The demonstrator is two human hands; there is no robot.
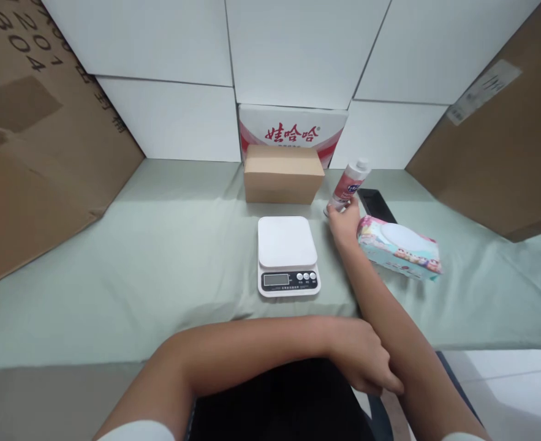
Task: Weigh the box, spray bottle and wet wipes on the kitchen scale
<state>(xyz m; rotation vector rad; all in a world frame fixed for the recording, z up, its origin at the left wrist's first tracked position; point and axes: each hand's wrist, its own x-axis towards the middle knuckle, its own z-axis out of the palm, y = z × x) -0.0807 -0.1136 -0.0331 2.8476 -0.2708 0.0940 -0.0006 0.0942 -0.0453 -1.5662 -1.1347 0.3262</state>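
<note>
We see the right hand (pixel 344 223) reaching out over the pale green cloth (pixel 160 257) that covers the table, its fingers closed around the lower end of a small white bottle with a pink label (pixel 349 184). The bottle leans, its white cap pointing up and away to the right, its base down at the hand and at or just above the cloth. It sits to the right of a plain brown cardboard box (pixel 283 174), which stands in front of a white carton printed with red characters (pixel 292 131). Just behind the hand lies a flat black device (pixel 377 203), and touching or just beside the wrist on its right is a soft tissue pack with cartoon figures (pixel 401 248). To the left of the hand stands a white kitchen scale (pixel 287 255), its platform bare and its display facing us. The left hand (pixel 364 358) holds nothing; its fingers curl loosely against the right forearm near the table's front edge. Large brown cardboard boxes (pixel 35 135) flank both sides.
</note>
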